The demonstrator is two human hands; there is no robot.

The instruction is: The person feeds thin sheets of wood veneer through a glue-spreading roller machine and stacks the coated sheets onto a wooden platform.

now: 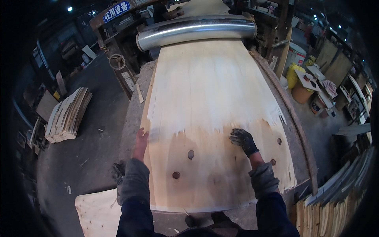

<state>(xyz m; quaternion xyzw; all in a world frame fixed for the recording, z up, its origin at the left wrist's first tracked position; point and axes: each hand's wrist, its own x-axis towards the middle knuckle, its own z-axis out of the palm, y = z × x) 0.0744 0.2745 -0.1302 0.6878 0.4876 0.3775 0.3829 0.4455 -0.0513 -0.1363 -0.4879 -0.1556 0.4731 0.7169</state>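
A pale wood veneer sheet point(213, 87) with a ragged near edge runs up to a shiny metal roller point(197, 31). Around that edge shows a browner veneer sheet point(213, 173) with several dark knots, apparently lying underneath. My left hand point(141, 139), bare, is at the left border of the sheets with its fingers apart; whether it touches the wood is hard to see. Palm down near the torn edge, my right hand point(243, 140) wears a dark glove, its fingers stretched toward the left over the browner sheet. Neither hand holds anything.
A long bar point(284, 98) borders the table on the right. Veneer stacks stand at left point(69, 114) and lower right point(331, 209); another sheet point(98, 213) lies lower left. A handwheel point(117, 61) is beside the roller. Beyond the roller, a person point(166, 12) is partly visible.
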